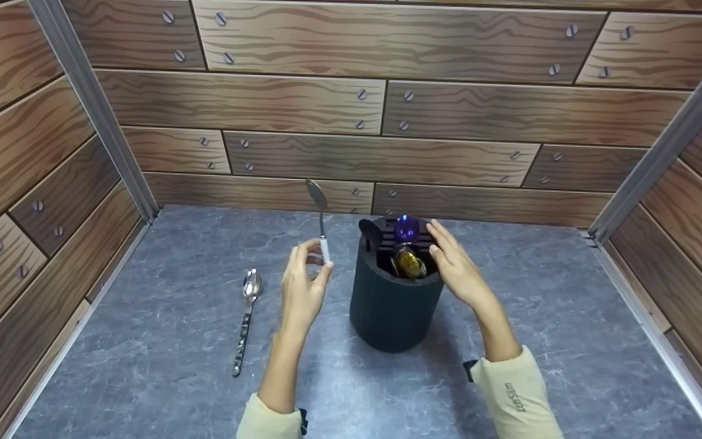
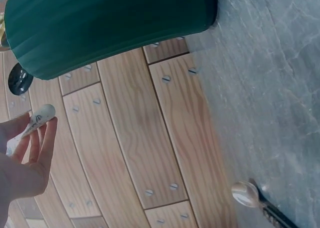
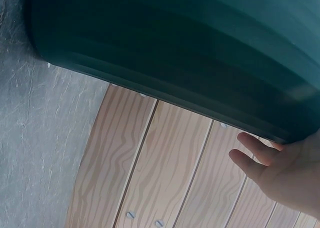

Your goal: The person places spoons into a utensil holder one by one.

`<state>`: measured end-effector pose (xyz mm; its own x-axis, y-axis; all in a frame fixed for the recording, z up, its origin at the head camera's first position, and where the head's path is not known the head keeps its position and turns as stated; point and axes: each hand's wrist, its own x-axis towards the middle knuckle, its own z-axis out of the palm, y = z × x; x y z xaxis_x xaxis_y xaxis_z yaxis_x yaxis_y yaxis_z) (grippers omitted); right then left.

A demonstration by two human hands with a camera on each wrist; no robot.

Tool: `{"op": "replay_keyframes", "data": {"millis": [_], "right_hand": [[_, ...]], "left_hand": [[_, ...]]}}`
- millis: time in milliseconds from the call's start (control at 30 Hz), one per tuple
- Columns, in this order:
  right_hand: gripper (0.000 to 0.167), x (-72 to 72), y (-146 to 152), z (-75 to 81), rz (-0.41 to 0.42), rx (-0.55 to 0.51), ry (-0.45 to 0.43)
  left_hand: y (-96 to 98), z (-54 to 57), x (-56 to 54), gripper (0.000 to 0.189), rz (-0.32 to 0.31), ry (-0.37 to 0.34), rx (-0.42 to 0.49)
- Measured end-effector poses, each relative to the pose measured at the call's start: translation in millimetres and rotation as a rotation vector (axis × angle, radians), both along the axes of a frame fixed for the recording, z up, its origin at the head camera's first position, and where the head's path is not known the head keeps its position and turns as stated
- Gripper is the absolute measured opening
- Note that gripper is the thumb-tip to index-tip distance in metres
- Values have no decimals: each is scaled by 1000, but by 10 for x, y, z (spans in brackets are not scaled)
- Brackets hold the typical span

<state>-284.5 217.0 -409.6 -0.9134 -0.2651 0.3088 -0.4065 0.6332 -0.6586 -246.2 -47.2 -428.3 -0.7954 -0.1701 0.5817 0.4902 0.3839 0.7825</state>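
Observation:
My left hand [image 1: 303, 286] pinches the white handle of a spoon [image 1: 317, 194] between thumb and fingers, bowl pointing up, left of the holder. In the left wrist view the pale handle end [image 2: 46, 113] shows between the fingertips. A dark green utensil holder [image 1: 395, 311] stands upright, with a slotted black top. My right hand [image 1: 464, 274] rests against its right rim, fingers extended. Inside the holder are a black spoon [image 1: 370, 233], a shiny purple-blue utensil head [image 1: 406, 228] and a gold-coloured spoon [image 1: 411, 263]; their lower parts are hidden.
Left of my left hand, a silver spoon [image 1: 252, 286] with a dark patterned handle lies on the grey marbled table [image 1: 162, 341]. Wood-patterned walls [image 1: 302, 103] enclose the back and both sides, with metal strips [image 1: 643, 323] along the edges.

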Motion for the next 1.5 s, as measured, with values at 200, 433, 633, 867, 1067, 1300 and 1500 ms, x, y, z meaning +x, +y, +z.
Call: {"op": "replay_keyframes", "data": {"millis": [200, 433, 633, 867, 1067, 1300, 1500], "right_hand": [[45, 2, -7, -7, 1, -9, -1], [45, -1, -9, -2, 4, -16, 7], [45, 0, -10, 2, 4, -15, 6], [45, 6, -9, 6, -2, 1, 2], [44, -1, -8, 2, -2, 4, 11], [45, 4, -6, 15, -2, 2, -6], [45, 14, -7, 19, 1, 1, -15]], "left_hand": [[71, 36, 29, 36, -36, 62, -7], [172, 75, 47, 43, -86, 108, 6], [248, 106, 51, 44, -100, 118, -4], [330, 137, 57, 43, -132, 149, 31], [413, 187, 49, 40, -139, 176, 65], [489, 234, 23, 32, -139, 214, 63], [551, 254, -4, 26, -138, 221, 70]]}}
